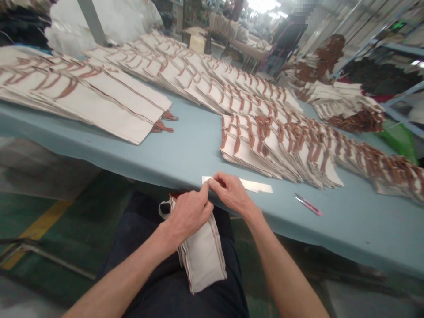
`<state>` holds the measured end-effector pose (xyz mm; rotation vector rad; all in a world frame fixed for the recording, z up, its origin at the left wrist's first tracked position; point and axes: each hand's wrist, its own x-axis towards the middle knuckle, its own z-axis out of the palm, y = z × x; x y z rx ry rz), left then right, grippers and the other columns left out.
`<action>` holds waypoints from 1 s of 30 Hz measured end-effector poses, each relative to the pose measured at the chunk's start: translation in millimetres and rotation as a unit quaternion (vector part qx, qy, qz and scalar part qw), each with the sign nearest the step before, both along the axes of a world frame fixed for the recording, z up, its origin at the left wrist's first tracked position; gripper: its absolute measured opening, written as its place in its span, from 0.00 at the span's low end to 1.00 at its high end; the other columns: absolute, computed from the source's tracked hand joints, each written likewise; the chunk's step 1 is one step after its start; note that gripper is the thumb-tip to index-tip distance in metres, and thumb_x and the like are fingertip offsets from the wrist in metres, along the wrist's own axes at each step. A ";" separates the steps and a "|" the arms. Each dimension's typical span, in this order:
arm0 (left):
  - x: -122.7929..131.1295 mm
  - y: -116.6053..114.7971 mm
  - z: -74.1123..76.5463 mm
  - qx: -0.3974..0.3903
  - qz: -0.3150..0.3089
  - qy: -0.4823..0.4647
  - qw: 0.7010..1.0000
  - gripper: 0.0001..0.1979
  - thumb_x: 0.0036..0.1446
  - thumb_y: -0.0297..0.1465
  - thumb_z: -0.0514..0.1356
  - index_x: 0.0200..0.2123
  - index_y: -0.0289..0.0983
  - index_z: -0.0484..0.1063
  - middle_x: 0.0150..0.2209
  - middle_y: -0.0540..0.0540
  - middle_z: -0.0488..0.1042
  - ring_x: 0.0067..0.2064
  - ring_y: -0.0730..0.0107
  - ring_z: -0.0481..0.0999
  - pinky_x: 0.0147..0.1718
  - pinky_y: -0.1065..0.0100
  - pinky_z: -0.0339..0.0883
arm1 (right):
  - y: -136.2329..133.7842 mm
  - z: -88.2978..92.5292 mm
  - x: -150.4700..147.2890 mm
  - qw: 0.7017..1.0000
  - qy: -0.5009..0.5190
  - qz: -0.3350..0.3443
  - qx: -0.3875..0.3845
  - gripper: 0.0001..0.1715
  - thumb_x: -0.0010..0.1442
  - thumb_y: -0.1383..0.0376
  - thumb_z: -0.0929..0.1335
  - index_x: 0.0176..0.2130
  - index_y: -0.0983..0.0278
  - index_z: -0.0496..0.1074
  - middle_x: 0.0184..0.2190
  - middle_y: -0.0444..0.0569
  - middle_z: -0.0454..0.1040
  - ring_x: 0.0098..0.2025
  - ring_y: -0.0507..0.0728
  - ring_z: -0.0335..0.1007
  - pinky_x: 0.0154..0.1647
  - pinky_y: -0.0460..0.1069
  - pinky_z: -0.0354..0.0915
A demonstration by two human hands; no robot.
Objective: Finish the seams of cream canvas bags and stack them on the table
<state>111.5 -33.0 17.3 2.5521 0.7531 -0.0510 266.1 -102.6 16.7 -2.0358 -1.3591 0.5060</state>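
A cream cloth piece with brown edging (205,260) hangs over my lap beneath my left hand. My left hand (192,212) is closed, its fingers curled over the top of that cloth. The fingertips of my right hand (228,190) are pinched together and meet the left fingertips; whatever lies between them is too small to make out. Just behind my right hand, a white paper strip (256,185) lies at the table's near edge. Pink-handled thread snips (308,204) rest on the table to the right of the hands.
The blue-covered table (188,145) holds long rows of cream and brown cloth pieces (245,141). Larger cream pieces (109,101) are stacked at the left. Farther back are a person (281,44), shelving and a green bag (399,139).
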 end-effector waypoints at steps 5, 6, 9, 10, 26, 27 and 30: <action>-3.3 4.3 -2.1 -0.013 0.012 -0.008 1.000 0.25 0.66 0.28 0.52 0.66 0.35 0.65 0.36 0.37 0.84 0.40 0.46 0.86 0.42 0.56 0.75 | 1.3 -3.4 4.9 1.000 0.007 0.009 -0.013 0.16 0.66 0.62 0.63 0.27 0.62 0.70 0.23 0.41 0.69 0.28 0.53 0.62 0.31 0.48 0.53; -4.2 5.6 -3.5 -0.018 0.016 -0.013 1.000 0.26 0.66 0.28 0.52 0.67 0.36 0.64 0.36 0.38 0.84 0.41 0.47 0.86 0.42 0.57 0.75 | 1.0 -2.7 6.2 1.000 0.011 0.017 -0.018 0.16 0.67 0.62 0.63 0.28 0.62 0.70 0.23 0.41 0.69 0.28 0.53 0.62 0.31 0.48 0.53; -6.9 8.5 -7.4 -0.033 0.026 -0.027 0.999 0.28 0.66 0.28 0.51 0.69 0.40 0.64 0.37 0.41 0.85 0.43 0.49 0.85 0.44 0.59 0.74 | -0.4 1.1 9.1 0.998 0.025 0.040 -0.031 0.16 0.67 0.61 0.63 0.28 0.62 0.71 0.23 0.40 0.68 0.27 0.53 0.61 0.30 0.48 0.53; -7.7 9.0 -8.4 -0.038 0.028 -0.030 0.998 0.29 0.66 0.28 0.51 0.69 0.41 0.64 0.38 0.41 0.85 0.43 0.50 0.85 0.44 0.60 0.73 | -0.9 2.3 9.5 0.998 0.028 0.044 -0.034 0.16 0.67 0.61 0.63 0.29 0.62 0.71 0.23 0.40 0.68 0.27 0.53 0.61 0.30 0.48 0.53; -10.6 9.4 -13.6 -0.069 0.039 -0.060 0.995 0.30 0.65 0.29 0.53 0.70 0.42 0.64 0.35 0.43 0.84 0.40 0.50 0.85 0.42 0.61 0.72 | -0.3 -0.9 1.9 1.000 0.004 0.003 -0.020 0.16 0.66 0.59 0.65 0.29 0.62 0.71 0.23 0.40 0.68 0.27 0.53 0.61 0.29 0.48 0.52; -10.8 9.7 -13.5 -0.072 0.041 -0.063 0.995 0.30 0.65 0.29 0.53 0.70 0.42 0.65 0.34 0.44 0.84 0.39 0.51 0.85 0.41 0.61 0.72 | 0.5 -1.8 1.0 1.000 -0.002 -0.005 -0.019 0.16 0.66 0.59 0.65 0.28 0.62 0.71 0.23 0.40 0.68 0.27 0.53 0.61 0.29 0.48 0.52; -13.0 11.7 -12.4 -0.083 0.058 -0.076 0.992 0.29 0.65 0.28 0.52 0.69 0.38 0.64 0.32 0.45 0.83 0.37 0.55 0.84 0.38 0.64 0.70 | 3.4 -3.8 -1.4 0.999 -0.022 -0.023 -0.023 0.16 0.66 0.59 0.65 0.28 0.62 0.70 0.22 0.40 0.67 0.26 0.53 0.61 0.29 0.48 0.51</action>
